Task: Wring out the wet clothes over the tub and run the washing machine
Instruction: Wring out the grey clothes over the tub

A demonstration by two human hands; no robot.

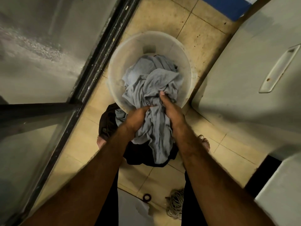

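A translucent white tub (pixel 130 51) stands on the tiled floor straight ahead. A wet grey cloth (pixel 153 82) fills it and spills over its near rim. My left hand (pixel 136 119) and my right hand (pixel 171 110) both grip a bunched part of this grey cloth above the tub's near edge, close together. The cloth's tail (pixel 160 144) hangs down between my forearms. A dark garment (pixel 107 121) lies under it by the tub's near side.
A white appliance (pixel 244 79) with a recessed handle (pixel 280 70) stands to the right. A dark-framed glass panel (pixel 91 70) runs along the left. A coil of cord (pixel 175 204) and a small dark ring (pixel 147 197) lie on the floor near me. My bare toes (pixel 204 141) show at right.
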